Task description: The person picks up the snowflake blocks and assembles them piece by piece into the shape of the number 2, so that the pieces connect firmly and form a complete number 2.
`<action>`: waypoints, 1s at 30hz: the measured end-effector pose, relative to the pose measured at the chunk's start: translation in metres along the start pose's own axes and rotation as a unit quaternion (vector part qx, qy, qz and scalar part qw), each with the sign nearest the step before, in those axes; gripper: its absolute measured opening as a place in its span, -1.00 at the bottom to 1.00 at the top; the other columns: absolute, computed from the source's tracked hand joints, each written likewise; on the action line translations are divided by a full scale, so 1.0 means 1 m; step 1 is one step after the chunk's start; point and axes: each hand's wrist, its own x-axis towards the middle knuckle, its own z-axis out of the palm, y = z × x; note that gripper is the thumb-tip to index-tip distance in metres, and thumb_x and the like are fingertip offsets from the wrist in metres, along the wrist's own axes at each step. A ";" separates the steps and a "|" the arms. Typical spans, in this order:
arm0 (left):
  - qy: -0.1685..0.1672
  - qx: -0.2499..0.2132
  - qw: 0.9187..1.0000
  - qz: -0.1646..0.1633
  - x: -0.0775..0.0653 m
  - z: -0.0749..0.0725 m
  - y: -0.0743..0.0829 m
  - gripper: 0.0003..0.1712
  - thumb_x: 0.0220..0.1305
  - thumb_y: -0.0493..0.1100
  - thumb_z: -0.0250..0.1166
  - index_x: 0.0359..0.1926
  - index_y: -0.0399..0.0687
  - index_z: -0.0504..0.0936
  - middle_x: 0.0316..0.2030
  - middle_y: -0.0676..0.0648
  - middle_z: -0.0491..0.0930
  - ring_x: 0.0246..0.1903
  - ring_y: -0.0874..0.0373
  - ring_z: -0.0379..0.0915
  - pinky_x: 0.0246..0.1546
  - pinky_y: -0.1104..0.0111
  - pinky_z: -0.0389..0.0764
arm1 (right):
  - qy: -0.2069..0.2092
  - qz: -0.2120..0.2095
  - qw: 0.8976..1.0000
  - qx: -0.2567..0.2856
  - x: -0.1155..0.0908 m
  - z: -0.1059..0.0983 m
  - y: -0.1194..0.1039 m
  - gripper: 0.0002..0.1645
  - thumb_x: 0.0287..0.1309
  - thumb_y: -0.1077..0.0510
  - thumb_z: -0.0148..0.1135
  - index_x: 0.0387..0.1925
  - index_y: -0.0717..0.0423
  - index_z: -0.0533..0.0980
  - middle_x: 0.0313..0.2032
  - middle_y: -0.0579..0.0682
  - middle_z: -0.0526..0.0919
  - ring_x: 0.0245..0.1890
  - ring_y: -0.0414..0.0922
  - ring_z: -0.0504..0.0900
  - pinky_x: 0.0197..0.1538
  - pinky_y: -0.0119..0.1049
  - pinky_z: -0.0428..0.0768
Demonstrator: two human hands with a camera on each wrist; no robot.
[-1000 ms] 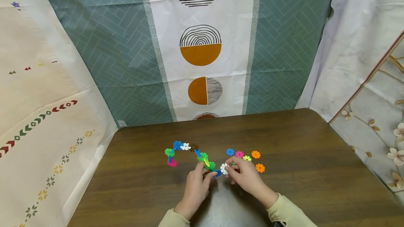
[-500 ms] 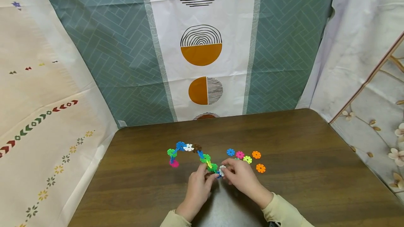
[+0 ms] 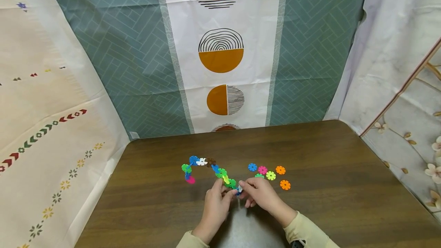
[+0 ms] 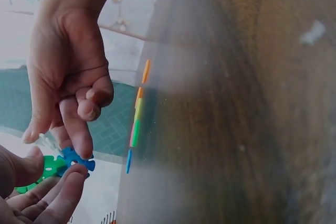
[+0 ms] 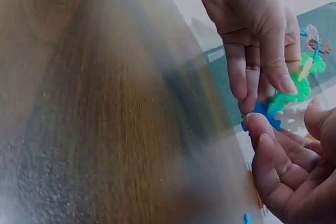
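Note:
A chain of notched plastic snowflake discs curves over the table, from a pink disc (image 3: pixel 190 180) through green, blue, white and brown discs to a green disc (image 3: pixel 231 183) and a blue disc (image 5: pixel 268 115) at the near end. My left hand (image 3: pixel 215 204) pinches this near end between thumb and fingers. My right hand (image 3: pixel 263 195) holds a white disc (image 5: pixel 293 119), tilted against the blue end disc, with thumb and fingertips. In the left wrist view the blue disc (image 4: pixel 77 162) shows between both hands' fingertips; the white one is mostly hidden by fingers.
Loose discs lie right of the chain: a blue one (image 3: pixel 252 167), a pink one (image 3: pixel 262 170), a yellow-green one (image 3: pixel 270 175), a partly covered green one (image 3: pixel 259 176) and two orange ones (image 3: pixel 285 185). The brown wooden table (image 3: pixel 155 202) meets hanging cloths behind and at both sides.
My right hand has moved left, bringing the white disc from beside the chain onto the blue end disc and turning it from face-on to nearly edge-on. My left hand keeps its grip.

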 end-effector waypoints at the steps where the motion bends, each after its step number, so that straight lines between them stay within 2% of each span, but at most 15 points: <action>1: 0.002 0.002 1.000 -0.001 0.000 0.000 0.000 -0.79 0.18 -0.30 0.39 -0.26 -0.15 0.49 -0.46 -0.01 0.72 -0.48 0.11 0.65 -0.50 0.46 0.55 | -0.003 0.003 1.000 0.013 0.000 0.000 0.000 -0.52 0.42 -0.06 0.05 -0.38 0.28 0.60 -0.46 0.18 0.71 -0.64 -0.03 0.66 -0.54 -0.23 0.63; 5: 0.013 0.009 1.000 0.011 -0.001 0.001 0.001 -0.79 0.17 -0.32 0.39 -0.26 -0.16 0.50 -0.46 -0.02 0.72 -0.50 0.12 0.64 -0.55 0.46 0.52 | -0.003 0.009 0.999 0.052 0.000 0.002 0.002 -0.54 0.43 0.01 0.06 -0.33 0.35 0.58 -0.43 0.24 0.70 -0.55 0.07 0.70 -0.47 -0.16 0.66; 8: 0.027 0.015 0.998 0.045 -0.001 0.001 0.000 -0.77 0.13 -0.34 0.41 -0.27 -0.18 0.49 -0.50 -0.02 0.71 -0.54 0.18 0.61 -0.60 0.47 0.49 | -0.004 0.010 0.998 0.068 0.000 0.003 0.001 -0.56 0.44 0.06 0.05 -0.32 0.40 0.58 -0.43 0.29 0.69 -0.50 0.14 0.70 -0.43 -0.10 0.67; 11: 0.030 0.019 0.998 0.056 -0.002 0.001 -0.002 -0.75 0.11 -0.37 0.41 -0.28 -0.18 0.48 -0.54 -0.01 0.69 -0.57 0.23 0.60 -0.61 0.48 0.49 | -0.009 0.012 0.997 0.071 -0.001 0.004 -0.002 -0.58 0.46 0.12 0.03 -0.32 0.44 0.57 -0.43 0.34 0.68 -0.49 0.21 0.69 -0.42 -0.05 0.67; 13: 0.022 0.020 0.998 0.047 -0.002 0.000 -0.003 -0.76 0.12 -0.37 0.41 -0.28 -0.18 0.48 -0.55 -0.01 0.68 -0.57 0.24 0.60 -0.59 0.47 0.50 | -0.010 0.013 0.998 0.063 -0.003 0.005 -0.005 -0.59 0.46 0.15 0.01 -0.32 0.45 0.56 -0.43 0.36 0.67 -0.50 0.24 0.68 -0.43 -0.04 0.67; 15: 0.010 0.019 1.000 0.021 -0.001 -0.001 -0.002 -0.78 0.15 -0.34 0.40 -0.28 -0.15 0.49 -0.54 0.00 0.69 -0.55 0.26 0.59 -0.56 0.47 0.51 | -0.010 0.011 0.999 0.051 -0.003 0.006 -0.007 -0.60 0.47 0.17 -0.01 -0.32 0.45 0.57 -0.42 0.37 0.67 -0.52 0.26 0.66 -0.44 -0.03 0.66; 18: 0.003 0.027 1.000 0.000 -0.001 -0.003 -0.002 -0.79 0.17 -0.29 0.40 -0.29 -0.14 0.49 -0.53 0.02 0.70 -0.55 0.32 0.55 -0.54 0.47 0.50 | -0.007 0.008 0.999 0.034 -0.002 0.005 -0.005 -0.59 0.47 0.13 -0.01 -0.29 0.40 0.59 -0.42 0.33 0.68 -0.57 0.20 0.66 -0.49 -0.10 0.65; 22: 0.009 0.030 1.000 0.003 0.000 -0.004 -0.003 -0.78 0.18 -0.25 0.41 -0.29 -0.15 0.49 -0.53 0.03 0.70 -0.56 0.35 0.52 -0.55 0.48 0.48 | -0.004 0.005 1.000 0.017 0.000 -0.001 0.007 -0.57 0.45 0.02 0.03 -0.22 0.32 0.61 -0.43 0.21 0.70 -0.63 0.06 0.65 -0.55 -0.20 0.62; 25: 0.008 0.030 1.000 0.000 0.001 -0.005 -0.004 -0.77 0.18 -0.23 0.41 -0.28 -0.14 0.49 -0.52 0.05 0.70 -0.56 0.36 0.52 -0.55 0.48 0.48 | 0.007 0.001 1.000 -0.021 -0.001 -0.009 0.012 -0.60 0.40 -0.01 0.11 -0.19 0.28 0.61 -0.47 0.11 0.70 -0.69 -0.04 0.59 -0.57 -0.24 0.59; 27: 0.006 0.030 1.000 -0.008 0.002 -0.006 -0.006 -0.77 0.19 -0.22 0.41 -0.30 -0.13 0.49 -0.52 0.05 0.70 -0.56 0.34 0.53 -0.55 0.47 0.48 | 0.025 -0.007 0.997 -0.070 -0.003 -0.015 0.015 -0.69 0.36 0.03 0.18 -0.21 0.23 0.62 -0.51 0.03 0.68 -0.72 -0.10 0.54 -0.59 -0.27 0.56; 28: 0.004 0.029 0.999 -0.013 0.002 -0.007 -0.006 -0.77 0.19 -0.22 0.41 -0.31 -0.13 0.48 -0.51 0.04 0.70 -0.56 0.33 0.54 -0.55 0.47 0.49 | 0.039 -0.010 0.994 -0.104 -0.004 -0.019 0.017 -0.76 0.32 0.07 0.23 -0.23 0.19 0.63 -0.53 -0.02 0.66 -0.73 -0.14 0.52 -0.59 -0.29 0.54; 30: 0.000 0.024 1.000 -0.018 0.002 -0.008 -0.007 -0.77 0.19 -0.21 0.41 -0.33 -0.13 0.47 -0.51 0.02 0.71 -0.55 0.29 0.57 -0.55 0.47 0.50 | 0.076 -0.020 0.978 -0.191 -0.005 -0.029 0.019 -0.89 0.23 0.13 0.32 -0.30 0.09 0.64 -0.56 -0.14 0.63 -0.67 -0.21 0.50 -0.53 -0.32 0.52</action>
